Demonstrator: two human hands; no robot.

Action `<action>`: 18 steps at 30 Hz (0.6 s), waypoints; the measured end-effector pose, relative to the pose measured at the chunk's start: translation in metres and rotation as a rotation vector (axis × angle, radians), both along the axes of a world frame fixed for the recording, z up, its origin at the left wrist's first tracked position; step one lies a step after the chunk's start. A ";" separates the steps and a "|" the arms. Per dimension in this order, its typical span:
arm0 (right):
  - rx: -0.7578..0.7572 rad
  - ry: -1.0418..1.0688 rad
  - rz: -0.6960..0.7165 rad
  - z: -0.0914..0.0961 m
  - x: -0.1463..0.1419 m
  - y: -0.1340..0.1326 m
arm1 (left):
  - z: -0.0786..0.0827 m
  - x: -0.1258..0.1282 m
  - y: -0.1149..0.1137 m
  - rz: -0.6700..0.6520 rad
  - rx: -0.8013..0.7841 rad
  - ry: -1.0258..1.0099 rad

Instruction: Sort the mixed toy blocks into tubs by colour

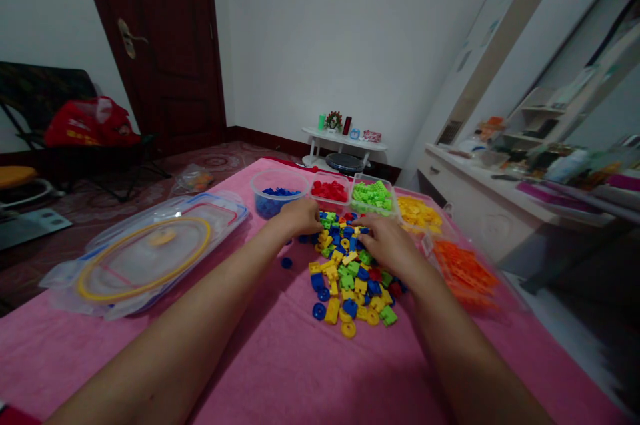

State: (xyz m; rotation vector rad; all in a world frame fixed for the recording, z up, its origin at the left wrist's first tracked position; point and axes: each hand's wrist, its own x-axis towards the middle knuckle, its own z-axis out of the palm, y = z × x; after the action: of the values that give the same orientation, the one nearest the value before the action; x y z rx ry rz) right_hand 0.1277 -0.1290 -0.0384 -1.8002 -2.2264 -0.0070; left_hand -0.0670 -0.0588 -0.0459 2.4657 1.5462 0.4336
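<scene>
A mixed pile of plastic building blocks (347, 278) in yellow, blue, green and red lies on the pink cloth, with small wheels among them. At the pile's far left edge is my left hand (301, 215), fingers bent down and together; what they pinch, if anything, is hidden. My right hand (387, 242) reaches over the far right of the pile, thumb and fingers apart and touching blocks. Just behind my left hand stands a round tub of blue blocks (279, 184). Red blocks (330, 190) and green blocks (373, 196) fill two clear boxes behind the pile.
Yellow blocks (419, 213) and orange pieces (465, 268) sit in clear containers along the right side. Stacked clear lids (145, 258) lie at the left of the pink-covered table (280, 372). A cluttered dresser (470, 165) stands beyond the right edge.
</scene>
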 end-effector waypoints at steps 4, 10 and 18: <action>0.010 -0.034 0.103 -0.013 -0.012 0.003 | 0.007 0.001 0.002 -0.047 -0.052 -0.131; -0.013 -0.055 0.098 -0.019 -0.008 0.008 | 0.008 -0.004 0.001 -0.041 -0.046 -0.120; -0.074 -0.060 0.052 -0.016 0.000 0.009 | 0.008 -0.001 -0.010 0.037 -0.083 0.177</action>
State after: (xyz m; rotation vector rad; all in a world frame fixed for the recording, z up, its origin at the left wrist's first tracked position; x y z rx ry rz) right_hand 0.1281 -0.1196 -0.0547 -1.8011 -2.3435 0.0327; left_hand -0.0683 -0.0690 -0.0381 2.4731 1.6421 0.1558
